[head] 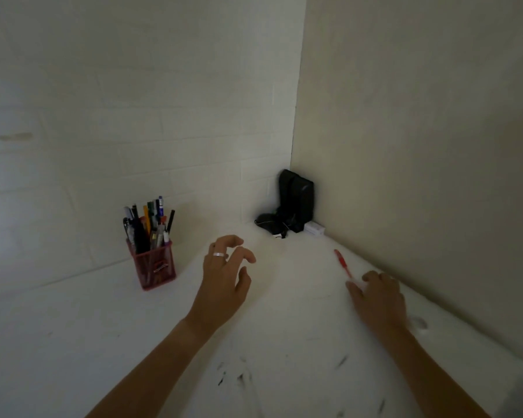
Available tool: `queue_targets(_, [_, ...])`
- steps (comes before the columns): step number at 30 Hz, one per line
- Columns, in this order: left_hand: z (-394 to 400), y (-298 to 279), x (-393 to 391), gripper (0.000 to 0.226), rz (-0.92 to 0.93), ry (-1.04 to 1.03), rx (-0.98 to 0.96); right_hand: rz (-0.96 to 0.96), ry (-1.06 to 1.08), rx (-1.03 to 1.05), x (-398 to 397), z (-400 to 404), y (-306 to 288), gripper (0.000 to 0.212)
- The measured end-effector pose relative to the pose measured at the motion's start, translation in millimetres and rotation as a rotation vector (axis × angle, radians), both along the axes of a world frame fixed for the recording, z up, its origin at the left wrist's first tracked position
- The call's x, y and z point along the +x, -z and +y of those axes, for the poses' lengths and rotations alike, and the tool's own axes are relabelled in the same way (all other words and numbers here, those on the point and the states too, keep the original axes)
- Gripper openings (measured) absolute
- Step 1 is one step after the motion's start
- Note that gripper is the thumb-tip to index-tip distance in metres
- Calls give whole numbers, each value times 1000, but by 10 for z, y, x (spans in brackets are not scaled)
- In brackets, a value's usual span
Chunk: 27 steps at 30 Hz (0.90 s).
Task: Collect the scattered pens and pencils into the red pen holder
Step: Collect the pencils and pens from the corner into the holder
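Right hand (378,297) has fingers curled onto the red pen's (342,262) near end at 3 o'clock; pinch firmly before lifting. Left hand (225,276) hovers loose, empty. Holder (154,267) sits at 9 o'clock.

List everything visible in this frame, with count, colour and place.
Pen holder: one, red mesh, left on the table, full of pens and pencils.
Red pen: one, on the table by the right wall, its near end at the right hand's fingers.
Black bag: one, in the corner.
Small box: one, white, beside the bag.
Table: one, white, dark smudges near the front.
Ring: one, silver, on the left hand.
Hands: left hand open, above the table; right hand at the pen, grip unclear.
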<state>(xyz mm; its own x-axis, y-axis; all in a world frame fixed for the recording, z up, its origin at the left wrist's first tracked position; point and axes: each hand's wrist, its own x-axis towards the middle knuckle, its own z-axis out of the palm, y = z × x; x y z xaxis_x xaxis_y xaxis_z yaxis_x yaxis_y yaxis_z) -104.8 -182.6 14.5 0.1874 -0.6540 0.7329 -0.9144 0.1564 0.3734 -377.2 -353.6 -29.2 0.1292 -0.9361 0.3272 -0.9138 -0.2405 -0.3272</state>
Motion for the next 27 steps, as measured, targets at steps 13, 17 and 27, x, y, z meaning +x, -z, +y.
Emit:
queue_targets(13, [31,93,185,18,263,8,233,-384,-321,92,862,411,-162,6])
queue_targets(17, [104,41,166,22,620,57,309,-446,-621,60,1284,886,-336,9])
queue_targets(27, [540,-455,651,13,594,-103,-142,-740,-856,-68,2232,1416,-476,10])
